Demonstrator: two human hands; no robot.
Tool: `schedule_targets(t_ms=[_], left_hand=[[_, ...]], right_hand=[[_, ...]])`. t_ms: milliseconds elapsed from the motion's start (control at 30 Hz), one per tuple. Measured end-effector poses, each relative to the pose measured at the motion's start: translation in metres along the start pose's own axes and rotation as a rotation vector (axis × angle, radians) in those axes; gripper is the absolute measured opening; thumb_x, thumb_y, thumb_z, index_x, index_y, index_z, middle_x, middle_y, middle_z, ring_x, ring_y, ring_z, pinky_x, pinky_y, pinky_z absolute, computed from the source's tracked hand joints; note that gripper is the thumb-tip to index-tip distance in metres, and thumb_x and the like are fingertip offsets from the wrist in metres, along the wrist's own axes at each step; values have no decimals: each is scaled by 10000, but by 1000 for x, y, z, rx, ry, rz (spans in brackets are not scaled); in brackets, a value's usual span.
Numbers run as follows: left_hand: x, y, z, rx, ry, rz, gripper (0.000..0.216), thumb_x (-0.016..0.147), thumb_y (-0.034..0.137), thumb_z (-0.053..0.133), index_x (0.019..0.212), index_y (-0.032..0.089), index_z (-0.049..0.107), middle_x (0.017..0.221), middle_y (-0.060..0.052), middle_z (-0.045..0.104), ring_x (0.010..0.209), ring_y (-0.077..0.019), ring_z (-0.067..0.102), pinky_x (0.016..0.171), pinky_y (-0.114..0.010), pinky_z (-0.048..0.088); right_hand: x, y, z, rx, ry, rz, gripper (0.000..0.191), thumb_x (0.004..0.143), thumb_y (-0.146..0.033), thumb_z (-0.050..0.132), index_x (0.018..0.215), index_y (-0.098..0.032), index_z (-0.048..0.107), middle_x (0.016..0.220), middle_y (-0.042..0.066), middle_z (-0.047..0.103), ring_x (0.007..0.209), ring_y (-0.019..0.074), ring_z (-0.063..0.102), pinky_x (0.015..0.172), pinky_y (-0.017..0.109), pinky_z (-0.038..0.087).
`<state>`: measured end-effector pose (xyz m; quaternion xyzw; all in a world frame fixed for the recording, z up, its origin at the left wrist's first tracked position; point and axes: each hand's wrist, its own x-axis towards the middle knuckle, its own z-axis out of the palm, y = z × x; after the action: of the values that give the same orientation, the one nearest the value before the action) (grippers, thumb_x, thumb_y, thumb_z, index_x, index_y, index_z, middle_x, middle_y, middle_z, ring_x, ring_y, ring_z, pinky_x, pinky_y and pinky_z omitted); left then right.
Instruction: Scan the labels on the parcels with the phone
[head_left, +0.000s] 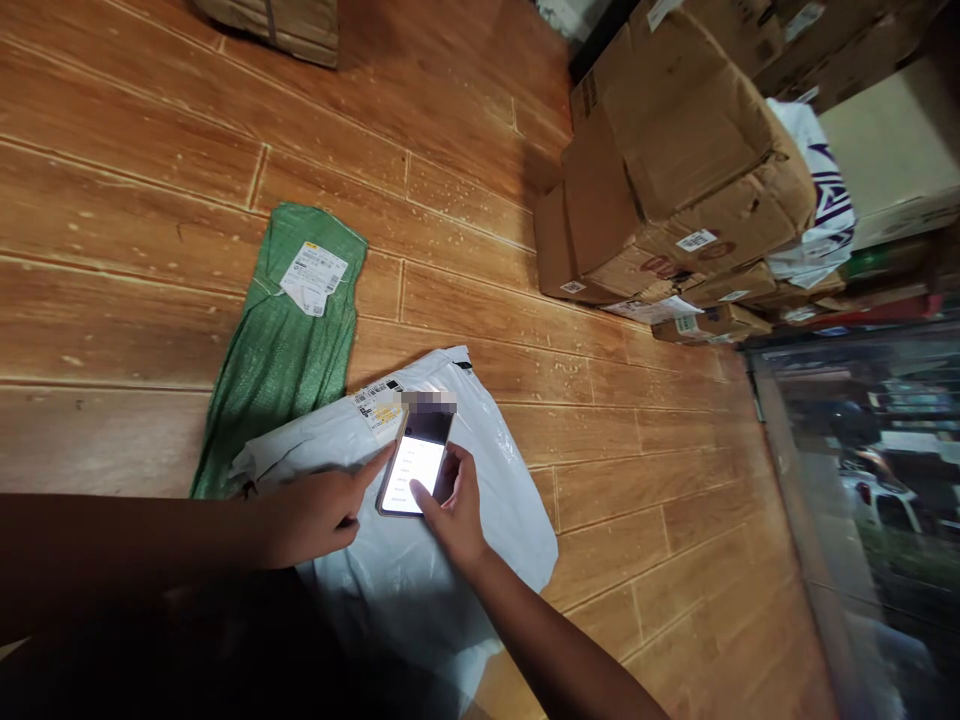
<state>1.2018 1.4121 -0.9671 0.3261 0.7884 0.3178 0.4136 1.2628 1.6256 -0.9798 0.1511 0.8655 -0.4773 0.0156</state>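
In the head view my right hand (457, 512) grips a smartphone (414, 475) from its right side, thumb over the lit screen. The screen has a dark upper part and a white list below, too small to read. My left hand (324, 512) has its index finger stretched towards the phone's left edge, the other fingers curled, and holds nothing. Whether the fingertip touches the phone I cannot tell. Beneath both hands lies a white plastic mailing bag (510, 490) with a printed label (379, 410) beside the phone's top. A green woven sack (289, 345) with a white label lies partly under the bag.
Cardboard boxes (675, 130) are piled at the upper right, with a white bag (814, 195) bearing purple print among them. Another brown package (281, 25) sits at the top edge. A glass panel (862, 500) stands to the right of the wood-look floor (465, 210).
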Motion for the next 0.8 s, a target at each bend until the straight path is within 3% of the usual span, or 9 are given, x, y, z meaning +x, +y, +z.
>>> schedule_targets(t_ms=[367, 600, 800], left_hand=[[1, -4, 2, -38, -55, -29, 935, 778, 186, 486, 1524, 186, -77, 783, 6, 636, 690, -184, 585, 663, -287, 436], [1, 3, -4, -9, -66, -65, 883, 785, 185, 466, 1530, 155, -8, 814, -23, 657, 743, -207, 589, 695, -314, 440], [0, -2, 1, -19, -30, -28, 912, 764, 188, 494, 1529, 196, -2, 775, -1, 644, 680, -193, 578, 627, -285, 420]], right_hand=[[-2, -2, -2, -23, -45, 12, 642, 654, -335, 759, 1199, -223, 441, 1086, 72, 529, 984, 261, 528, 902, 471, 461], [1, -7, 0, 113, -51, 107, 445, 746, -301, 588, 1158, -198, 457, 1067, 76, 545, 989, 259, 531, 906, 471, 445], [3, -11, 3, 109, -6, 143, 406, 734, -331, 623, 1095, -210, 479, 1023, 62, 563, 924, 242, 551, 841, 436, 471]])
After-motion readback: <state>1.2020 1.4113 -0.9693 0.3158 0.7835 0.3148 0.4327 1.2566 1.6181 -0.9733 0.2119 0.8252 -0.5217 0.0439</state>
